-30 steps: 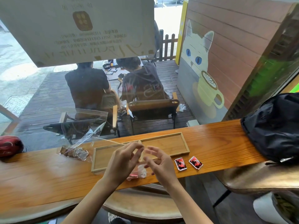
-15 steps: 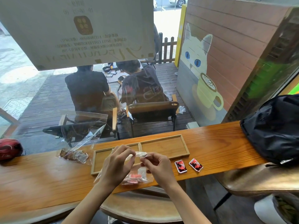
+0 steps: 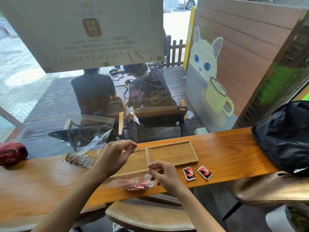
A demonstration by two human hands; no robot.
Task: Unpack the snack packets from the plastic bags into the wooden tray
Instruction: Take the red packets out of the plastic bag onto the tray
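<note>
A small clear plastic bag holding red snack packets is seen at the near edge of the wooden counter, just in front of the wooden tray. The bag's right end is pinched by the curled fingers of the right hand. The left hand is held above the tray's left compartment, thumb and forefinger closed together as if on the bag's clear film; what is actually held there cannot be told. Both tray compartments are seen bare. Two red packets lie side by side on the counter just beyond the tray's near right corner. Toward the counter's left end a second clear bag stands open, with brownish packets in its bottom. A black backpack rests on the right end, and a red object on the far left.
</note>
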